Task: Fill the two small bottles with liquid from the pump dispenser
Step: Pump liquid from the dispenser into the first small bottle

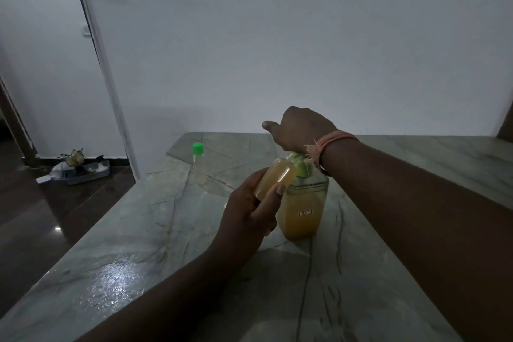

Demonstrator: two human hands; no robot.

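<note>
the left hand (249,211) grips an amber-filled small bottle (276,178), tilted against the pump dispenser (304,203) on the tabletop (138,230). the right hand (301,130) presses the pump head; whether its fingers curl is hidden. press slowly, keeping the mouth under the spout. the capped bottle (198,164) stands left of the dispenser.

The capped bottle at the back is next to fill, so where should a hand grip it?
Grip the capped bottle round its clear body below the green cap, coming from the left: it stands upright, apart from the pump dispenser, that side unobstructed.
</note>
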